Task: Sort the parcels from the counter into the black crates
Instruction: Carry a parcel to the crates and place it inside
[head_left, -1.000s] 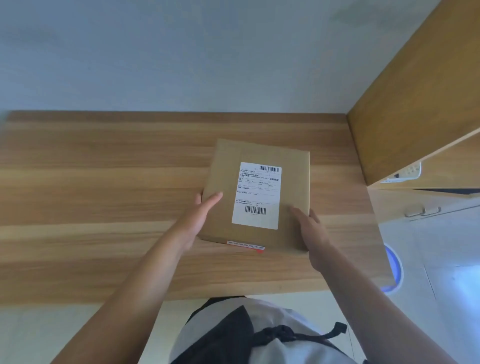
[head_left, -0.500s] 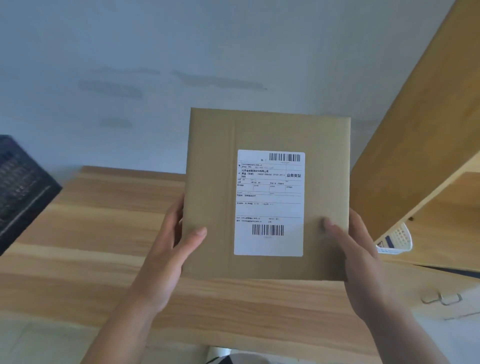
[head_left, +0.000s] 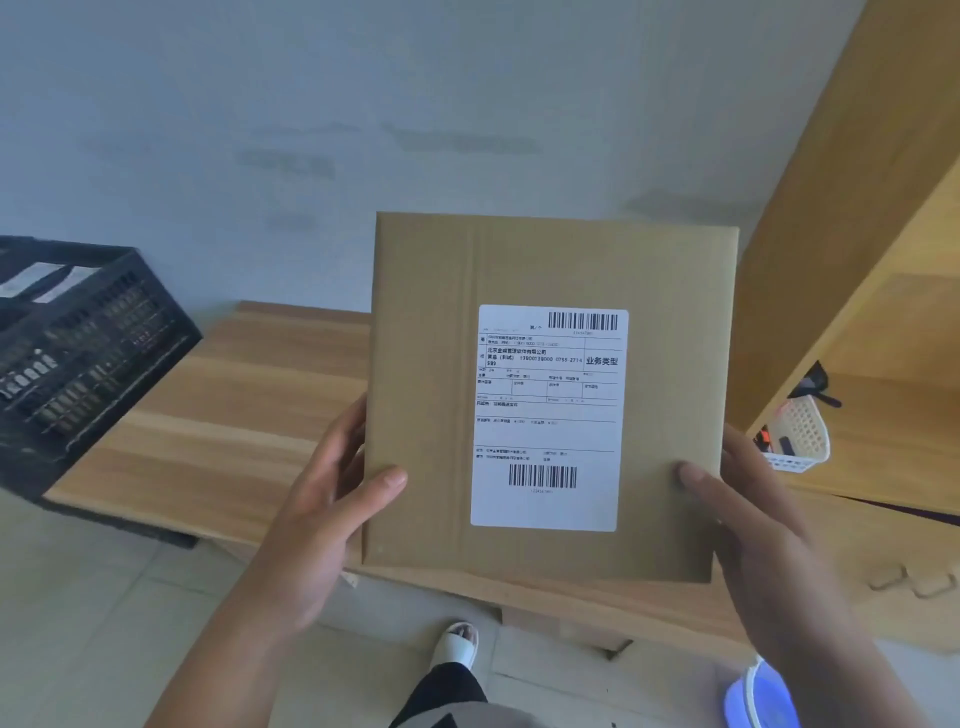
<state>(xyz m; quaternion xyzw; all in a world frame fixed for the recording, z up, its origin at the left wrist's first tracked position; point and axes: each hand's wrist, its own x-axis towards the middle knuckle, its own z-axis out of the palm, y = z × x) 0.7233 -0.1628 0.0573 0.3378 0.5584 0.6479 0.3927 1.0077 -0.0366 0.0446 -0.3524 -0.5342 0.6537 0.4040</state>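
A flat brown cardboard parcel (head_left: 431, 364) with a white shipping label (head_left: 548, 415) is raised in front of me, label facing me. My left hand (head_left: 322, 514) grips its lower left edge, thumb on the front and fingers behind. My right hand (head_left: 753, 525) grips the lower right edge the same way. A black slatted crate (head_left: 78, 353) stands at the left end of the wooden counter (head_left: 223, 415), with white-labelled parcels inside it. The counter's part behind the parcel is hidden.
A wooden shelf unit (head_left: 857, 234) rises on the right, holding a small white basket (head_left: 800, 436). Pale tiled floor lies below, with my foot in a white slipper (head_left: 457, 644) and a blue-white round object (head_left: 758, 696) at bottom right.
The parcel went from lying on the counter to being held up toward me in both hands. My view swung left, bringing the black crate into sight.
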